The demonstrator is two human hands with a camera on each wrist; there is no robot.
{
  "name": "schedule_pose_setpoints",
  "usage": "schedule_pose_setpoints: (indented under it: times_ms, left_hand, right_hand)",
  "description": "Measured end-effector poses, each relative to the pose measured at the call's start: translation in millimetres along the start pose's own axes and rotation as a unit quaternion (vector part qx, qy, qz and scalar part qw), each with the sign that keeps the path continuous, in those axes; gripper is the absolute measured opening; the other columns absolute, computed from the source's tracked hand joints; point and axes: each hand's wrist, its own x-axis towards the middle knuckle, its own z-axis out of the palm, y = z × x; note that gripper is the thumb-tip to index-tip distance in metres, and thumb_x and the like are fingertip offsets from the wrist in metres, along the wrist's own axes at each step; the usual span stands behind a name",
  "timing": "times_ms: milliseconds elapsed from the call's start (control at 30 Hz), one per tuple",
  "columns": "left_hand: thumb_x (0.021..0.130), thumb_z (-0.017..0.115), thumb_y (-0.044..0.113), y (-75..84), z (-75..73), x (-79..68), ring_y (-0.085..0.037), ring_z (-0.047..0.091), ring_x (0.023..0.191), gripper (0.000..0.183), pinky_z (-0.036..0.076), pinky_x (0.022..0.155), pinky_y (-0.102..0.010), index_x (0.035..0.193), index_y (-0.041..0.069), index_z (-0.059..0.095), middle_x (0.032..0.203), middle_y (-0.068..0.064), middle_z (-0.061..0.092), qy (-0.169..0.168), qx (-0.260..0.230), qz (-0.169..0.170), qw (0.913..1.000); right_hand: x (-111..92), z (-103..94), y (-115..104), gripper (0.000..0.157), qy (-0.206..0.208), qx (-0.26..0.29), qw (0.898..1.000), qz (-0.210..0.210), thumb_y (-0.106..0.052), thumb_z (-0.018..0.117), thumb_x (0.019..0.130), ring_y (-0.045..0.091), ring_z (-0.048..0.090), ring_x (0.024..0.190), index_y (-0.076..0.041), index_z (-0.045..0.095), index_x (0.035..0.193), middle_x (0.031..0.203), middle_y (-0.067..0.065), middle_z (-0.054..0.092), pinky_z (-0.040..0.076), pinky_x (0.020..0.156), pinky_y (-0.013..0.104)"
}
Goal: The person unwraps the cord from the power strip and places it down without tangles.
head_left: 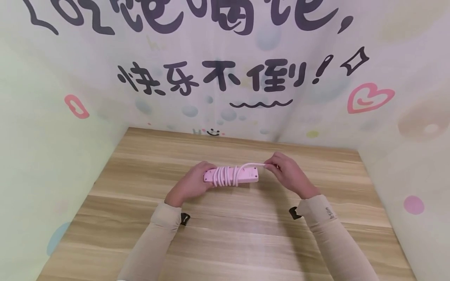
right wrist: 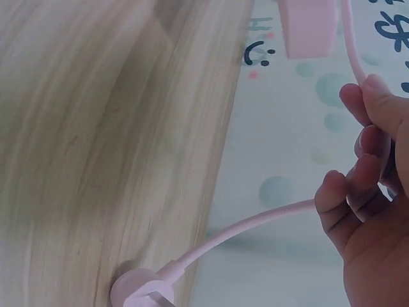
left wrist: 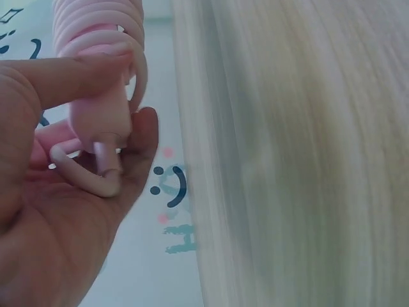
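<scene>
A pink power strip (head_left: 252, 175) is held up above the wooden table, with several turns of its pale pink cord (head_left: 256, 164) wrapped about its middle. My left hand (head_left: 193, 181) grips the strip's left end; in the left wrist view the thumb lies against the coils (left wrist: 96, 25) and the cord's root bends near the palm. Off to the right, my right hand (head_left: 286, 173) pinches the cord between thumb and forefinger, drawn out from the last turn. Its other fingers curl around the trailing length. A round plug (right wrist: 137, 288) with a metal prong hangs from that length in the right wrist view.
The wood-grain table (head_left: 239, 234) lies beneath both arms. Pale printed walls (head_left: 211, 113) with black lettering and doodles stand at the back and sides. A dark strap piece (head_left: 185, 219) shows at the left cuff, another (head_left: 294, 213) at the right.
</scene>
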Motion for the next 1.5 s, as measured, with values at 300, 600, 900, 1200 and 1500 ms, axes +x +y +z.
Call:
schedule_pose_setpoints:
  times_ms: [300,600,900,1200,1500]
  left_hand:
    - [0.082,0.082,0.009,-2.4,-7.7,-0.7,-0.021,0.06,0.108,0.048,0.05,0.096,-0.04,0.126,0.011,0.066,0.123,-0.006,0.066,0.042,-0.06,0.001,0.9973]
    - [0.081,0.084,0.011,-10.2,-10.4,1.2,-0.022,0.061,0.108,0.05,0.049,0.096,-0.041,0.128,0.012,0.066,0.124,-0.006,0.068,0.062,-0.074,0.009,0.9953]
    - [0.081,0.084,0.01,-15.3,-13.8,0.9,-0.023,0.061,0.107,0.053,0.049,0.094,-0.039,0.131,0.011,0.065,0.128,-0.008,0.068,0.072,-0.086,0.008,0.9936]
    - [0.08,0.083,0.007,-16.4,-16.0,-0.5,-0.026,0.061,0.111,0.053,0.049,0.097,-0.042,0.129,0.012,0.065,0.129,-0.009,0.068,0.081,-0.102,0.009,0.9914]
    - [0.079,0.083,0.005,-16.2,-20.8,-2.6,-0.027,0.06,0.113,0.054,0.047,0.099,-0.043,0.129,0.012,0.065,0.131,-0.009,0.067,0.081,-0.103,0.006,0.9914]
  right_hand:
    - [-2,-9.5,-6,0.01,0.0,0.067,0.997,0.026,-0.016,0.068,0.098,0.01,0.05,0.073,-0.008,0.075,0.099,0.086,0.0,0.06,0.044,0.064,0.022]
    - [-5,-14.0,-9,0.008,-0.026,0.085,0.995,0.035,-0.018,0.07,0.097,0.011,0.05,0.072,-0.012,0.075,0.099,0.084,-0.003,0.056,0.044,0.063,0.022]
    - [-8,-17.3,-14,0.005,-0.064,0.098,0.993,0.02,-0.017,0.071,0.096,0.007,0.05,0.069,-0.015,0.074,0.093,0.081,-0.006,0.058,0.044,0.06,0.021]
    - [-7,-16.6,-17,0.003,-0.106,0.095,0.989,0.043,-0.02,0.073,0.094,0.008,0.053,0.069,-0.02,0.076,0.093,0.081,-0.007,0.06,0.046,0.062,0.022]
    - [-6,-10.1,-16,0.005,-0.122,0.079,0.989,0.04,-0.015,0.074,0.093,0.007,0.055,0.071,-0.019,0.076,0.091,0.082,-0.008,0.062,0.048,0.064,0.022]
